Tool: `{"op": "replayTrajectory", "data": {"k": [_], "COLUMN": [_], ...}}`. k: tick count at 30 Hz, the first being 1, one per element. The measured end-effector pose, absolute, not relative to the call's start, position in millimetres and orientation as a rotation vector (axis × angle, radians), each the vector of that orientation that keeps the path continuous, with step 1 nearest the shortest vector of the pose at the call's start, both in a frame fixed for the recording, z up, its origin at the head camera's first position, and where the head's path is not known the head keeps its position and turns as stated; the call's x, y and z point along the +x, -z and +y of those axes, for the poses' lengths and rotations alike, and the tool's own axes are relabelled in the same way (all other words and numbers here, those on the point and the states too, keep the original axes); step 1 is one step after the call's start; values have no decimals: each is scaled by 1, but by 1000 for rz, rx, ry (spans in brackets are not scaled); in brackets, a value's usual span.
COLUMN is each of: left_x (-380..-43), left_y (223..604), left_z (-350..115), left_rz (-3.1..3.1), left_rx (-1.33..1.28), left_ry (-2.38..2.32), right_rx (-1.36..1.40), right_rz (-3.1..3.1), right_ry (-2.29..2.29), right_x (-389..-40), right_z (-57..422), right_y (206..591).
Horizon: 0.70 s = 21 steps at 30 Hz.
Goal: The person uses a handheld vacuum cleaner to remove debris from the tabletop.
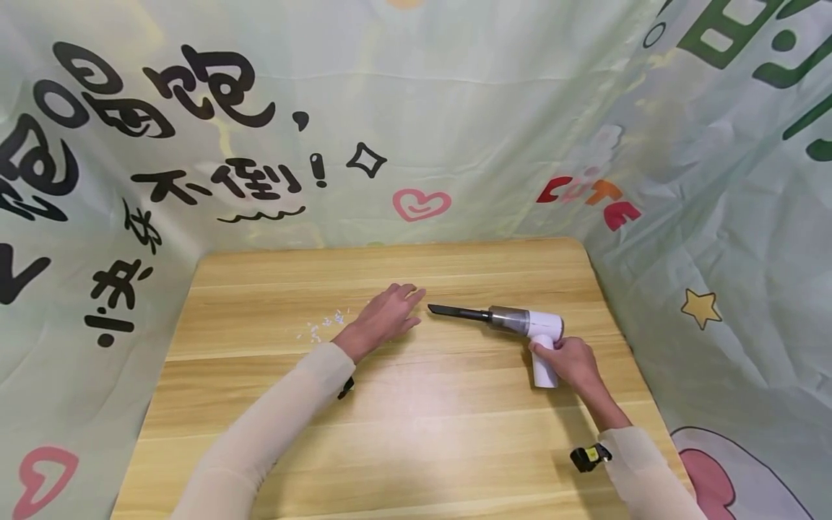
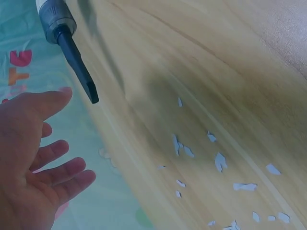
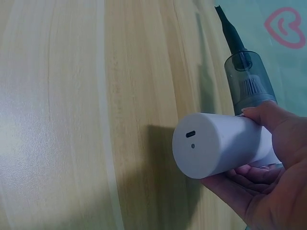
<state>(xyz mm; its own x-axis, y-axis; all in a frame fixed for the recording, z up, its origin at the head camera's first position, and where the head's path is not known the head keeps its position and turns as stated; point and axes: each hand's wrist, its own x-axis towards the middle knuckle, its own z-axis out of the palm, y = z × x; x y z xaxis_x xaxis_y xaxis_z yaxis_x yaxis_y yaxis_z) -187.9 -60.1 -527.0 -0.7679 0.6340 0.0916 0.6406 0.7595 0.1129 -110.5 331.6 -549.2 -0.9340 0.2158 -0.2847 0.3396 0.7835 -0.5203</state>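
My right hand (image 1: pixel 575 361) grips the white handle of a handheld vacuum cleaner (image 1: pixel 544 323), holding it above the right part of the table. Its clear grey dust cup (image 3: pixel 244 79) and black crevice nozzle (image 1: pixel 458 313) point left. A charging port shows on the handle's round end in the right wrist view. Just left of the nozzle tip, my left hand (image 1: pixel 388 314) hovers with fingers spread, apart from the nozzle and holding nothing. Small white paper scraps (image 2: pixel 220 162) lie scattered on the wood behind the left hand, partly hidden by it in the head view.
The wooden table (image 1: pixel 422 433) has rounded back corners. A pale green printed cloth (image 1: pixel 481 144) hangs like walls behind it and at both sides. Each wrist wears a small black camera; the right one (image 1: pixel 588 457) shows near the sleeve.
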Motion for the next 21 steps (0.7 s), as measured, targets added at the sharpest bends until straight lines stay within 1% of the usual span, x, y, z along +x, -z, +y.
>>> {"op": "replayTrajectory", "data": {"k": [21], "left_x": [-189], "left_y": [534], "left_z": [-38], "left_rz": [-2846], "left_rx": [-1136], "left_ry": [288], "right_rx": [372], "right_rz": [2805], "right_ry": [850], "right_x": [-110], "right_z": [315], "right_y": [541]}}
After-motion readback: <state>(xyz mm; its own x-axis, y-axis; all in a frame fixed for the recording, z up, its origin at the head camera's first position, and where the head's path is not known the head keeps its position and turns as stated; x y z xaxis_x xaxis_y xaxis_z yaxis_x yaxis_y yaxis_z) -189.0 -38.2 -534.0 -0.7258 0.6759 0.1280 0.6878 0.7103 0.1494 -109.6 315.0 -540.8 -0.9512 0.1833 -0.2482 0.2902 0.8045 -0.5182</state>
